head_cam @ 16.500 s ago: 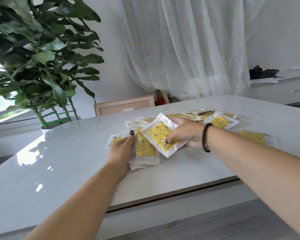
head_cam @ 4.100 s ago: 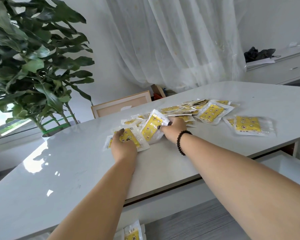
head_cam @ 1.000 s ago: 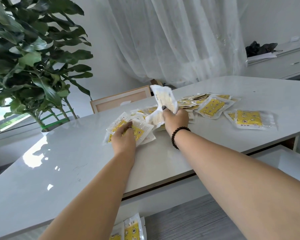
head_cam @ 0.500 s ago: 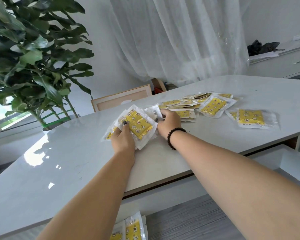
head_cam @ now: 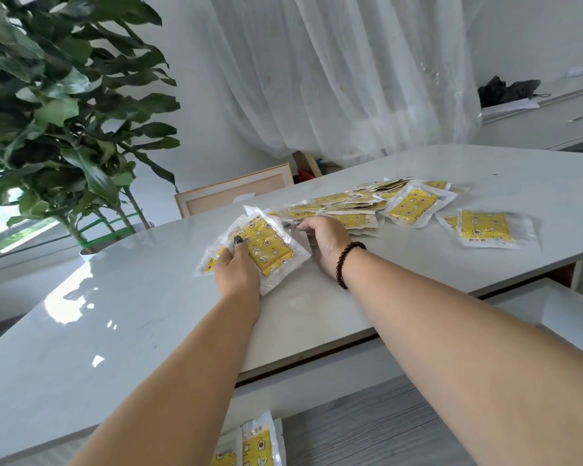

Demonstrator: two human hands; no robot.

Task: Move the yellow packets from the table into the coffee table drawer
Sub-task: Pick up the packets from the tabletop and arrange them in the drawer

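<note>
Nearest the camera, below the front edge of the bench (head_cam: 115,348), two yellow packets (head_cam: 256,445) lie low in frame, apparently in the drawer; its walls are not visible there, so this is a judgement. On the bench top, the left hand (head_cam: 238,274) grips a small stack of packets (head_cam: 266,247), thumb pressed on the top face and fingers hidden beneath; the stack's long axis runs diagonally, from the hand away towards the far left. The grip is clamped on that stack. Just right of the stack, the right hand (head_cam: 323,243), wearing a dark bead bracelet (head_cam: 345,264), rests with fingers curled at the near edge of the loose pile (head_cam: 360,206); its fingertips meet a packet edge there, but whether they pinch it cannot be told. The pile lies directly beyond and to the right of the right hand, which makes that hand the nearer one for the next pick. Right of the pile, one larger packet (head_cam: 414,205) lies tilted, and further right a pair of packets (head_cam: 485,228) lies flat, well apart from both hands. Beyond the bench stand a framed board (head_cam: 236,190), a potted plant (head_cam: 58,105) to the left, and a white curtain (head_cam: 350,79) behind. Judged progress: partial; most packets remain on the bench.
</note>
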